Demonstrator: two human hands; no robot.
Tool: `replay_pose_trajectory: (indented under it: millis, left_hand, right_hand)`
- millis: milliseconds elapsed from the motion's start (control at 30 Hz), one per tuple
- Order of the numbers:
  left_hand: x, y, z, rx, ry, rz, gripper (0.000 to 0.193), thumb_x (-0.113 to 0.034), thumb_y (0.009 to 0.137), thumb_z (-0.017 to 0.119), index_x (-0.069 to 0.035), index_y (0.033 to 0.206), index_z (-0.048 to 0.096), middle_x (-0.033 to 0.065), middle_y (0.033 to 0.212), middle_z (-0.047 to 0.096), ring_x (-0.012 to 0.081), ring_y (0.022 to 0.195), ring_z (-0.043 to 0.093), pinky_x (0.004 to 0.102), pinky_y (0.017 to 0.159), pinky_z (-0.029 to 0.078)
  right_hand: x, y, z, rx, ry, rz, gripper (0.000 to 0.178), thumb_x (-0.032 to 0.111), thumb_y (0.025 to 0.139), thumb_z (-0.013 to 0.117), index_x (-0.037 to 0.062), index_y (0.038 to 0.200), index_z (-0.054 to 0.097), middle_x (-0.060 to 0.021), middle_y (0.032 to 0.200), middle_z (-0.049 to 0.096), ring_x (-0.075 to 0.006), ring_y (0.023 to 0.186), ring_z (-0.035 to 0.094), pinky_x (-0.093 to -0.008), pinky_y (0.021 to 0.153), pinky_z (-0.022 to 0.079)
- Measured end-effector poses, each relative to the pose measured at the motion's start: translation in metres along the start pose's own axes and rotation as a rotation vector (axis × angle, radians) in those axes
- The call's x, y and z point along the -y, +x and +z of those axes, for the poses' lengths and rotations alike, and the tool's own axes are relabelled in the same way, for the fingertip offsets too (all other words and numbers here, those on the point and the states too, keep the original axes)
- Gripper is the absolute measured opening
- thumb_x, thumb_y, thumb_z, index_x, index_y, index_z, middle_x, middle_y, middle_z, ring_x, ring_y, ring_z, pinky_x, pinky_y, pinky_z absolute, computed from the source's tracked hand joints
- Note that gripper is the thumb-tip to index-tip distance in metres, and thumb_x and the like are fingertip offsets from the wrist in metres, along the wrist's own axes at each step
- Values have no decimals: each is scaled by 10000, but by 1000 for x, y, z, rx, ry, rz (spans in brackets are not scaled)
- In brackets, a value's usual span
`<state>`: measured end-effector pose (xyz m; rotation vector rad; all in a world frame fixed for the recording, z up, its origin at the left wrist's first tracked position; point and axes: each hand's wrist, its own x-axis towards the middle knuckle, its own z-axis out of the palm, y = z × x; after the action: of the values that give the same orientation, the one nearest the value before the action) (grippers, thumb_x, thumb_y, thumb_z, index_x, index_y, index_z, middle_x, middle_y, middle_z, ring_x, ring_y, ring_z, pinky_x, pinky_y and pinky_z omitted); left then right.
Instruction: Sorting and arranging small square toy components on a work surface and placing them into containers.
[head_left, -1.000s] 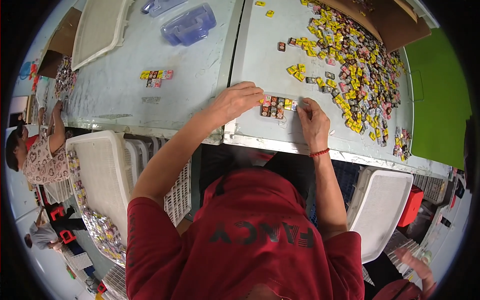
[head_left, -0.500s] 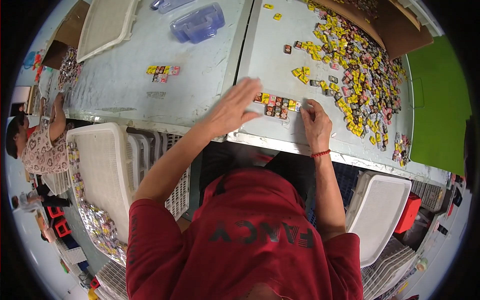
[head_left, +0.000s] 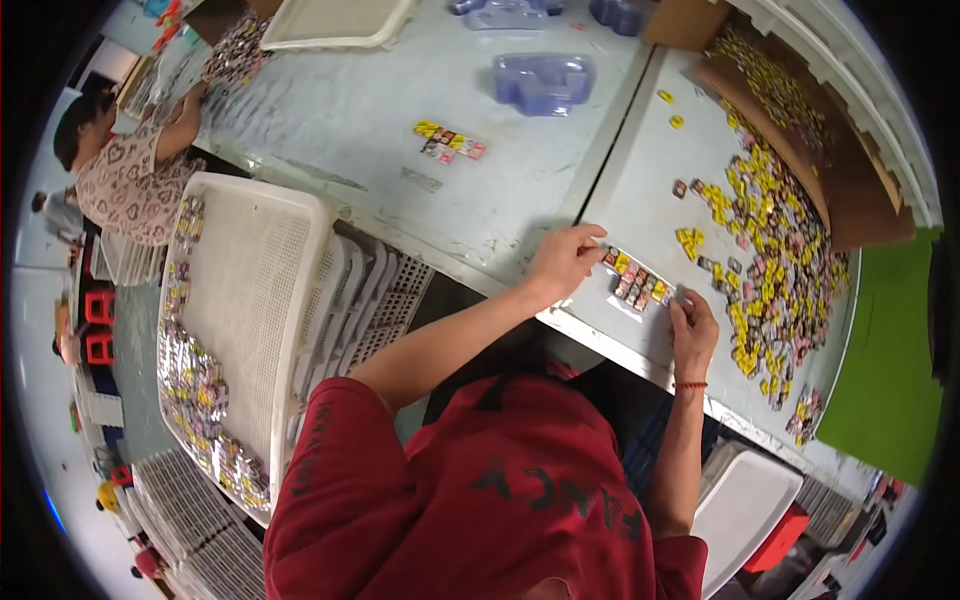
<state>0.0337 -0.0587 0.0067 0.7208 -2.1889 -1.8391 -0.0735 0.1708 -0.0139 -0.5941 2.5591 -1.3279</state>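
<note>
A block of small printed pieces, in yellow, black, pink and brown, lies near the front edge of the table. Clear film or plastic appears to surround it. My left hand is at the block's left end, its fingers bent and tips close together. At the right end, my right hand has thumb and forefinger drawn together beside the last pieces. What either hand pinches is too small to make out. A second arranged group of similar pieces lies farther left on the table.
Loose pieces are heaped at the right before a cardboard box. A blue-tinted plastic tray stands at the back. Left of me, a white tray carries wrapped pieces. Another person works at the far left.
My left hand has lowered from its raised, spread position to the block's left end, and its fingers have drawn together. My right hand stays at the other end. The view has turned left.
</note>
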Motion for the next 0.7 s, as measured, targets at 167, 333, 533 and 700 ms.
replay_pose_trajectory:
  millis: [167,333,533,700]
  left_hand:
    - [4,10,-42,-272,110,195,282,-139,861,646,-46,1126,625,55,801,696,120,668,597,262,648,487]
    - [18,38,-145,-678,116,332,248,-88,822,650,-49,1067,644,88,798,681,182,714,634,304,649,490]
    - [35,62,-221,-932,225,207,227,-85,829,636,-39,1052,645,84,724,642,196,666,598,319,656,475]
    - [68,71,-233,-917,309,224,221,-83,830,622,-28,1044,642,100,720,644,209,642,595,339,656,477]
  right_hand:
    - [47,16,36,90,330,165,290,97,886,642,22,1157,575,-11,728,600,-62,570,518,-209,485,412]
    - [129,60,125,225,550,73,293,112,884,633,12,1146,546,-28,735,602,-94,582,541,-235,494,432]
    - [191,96,222,283,529,81,316,100,871,626,-10,1154,540,-47,737,608,-110,575,561,-253,461,450]
    - [172,107,256,246,262,-27,364,116,851,648,3,1179,540,-60,799,624,-110,573,582,-263,426,465]
